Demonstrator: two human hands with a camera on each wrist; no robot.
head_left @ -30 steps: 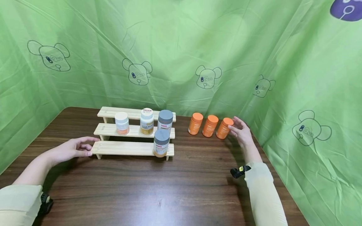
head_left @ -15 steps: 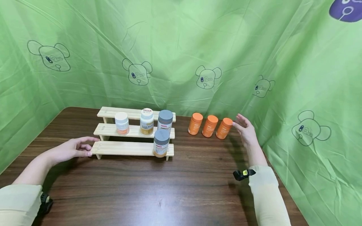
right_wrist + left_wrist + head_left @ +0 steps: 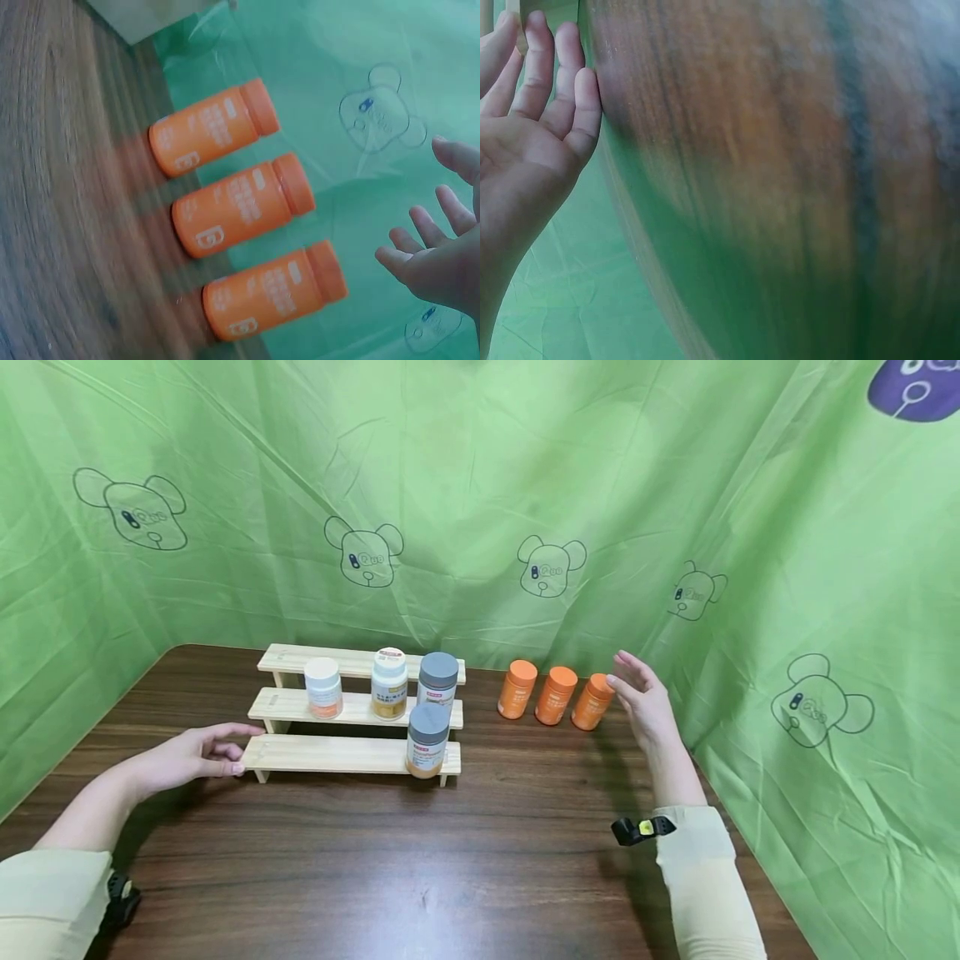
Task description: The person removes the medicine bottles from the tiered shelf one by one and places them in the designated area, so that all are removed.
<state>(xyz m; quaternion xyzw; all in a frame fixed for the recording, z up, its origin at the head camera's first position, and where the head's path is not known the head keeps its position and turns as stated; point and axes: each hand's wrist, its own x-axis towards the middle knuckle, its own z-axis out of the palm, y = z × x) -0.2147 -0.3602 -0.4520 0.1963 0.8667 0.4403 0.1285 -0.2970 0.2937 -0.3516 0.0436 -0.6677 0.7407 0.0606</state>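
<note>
Three orange bottles stand in a row on the dark wooden table by the green curtain: left, middle, right. My right hand hovers open just right of the right bottle, fingers spread, holding nothing. My left hand lies open on the table with straight fingers touching the left end of the three-step wooden rack. The rack carries a white-capped bottle, a white bottle with a red label and two grey-capped jars.
A green curtain with bear drawings closes in the table at the back and on both sides. The table's right edge runs close behind the orange bottles. Bare wood lies between my two arms.
My right hand has drawn back from the right orange bottle and risen a little, now clear of it. The left hand and all the bottles stay put.
</note>
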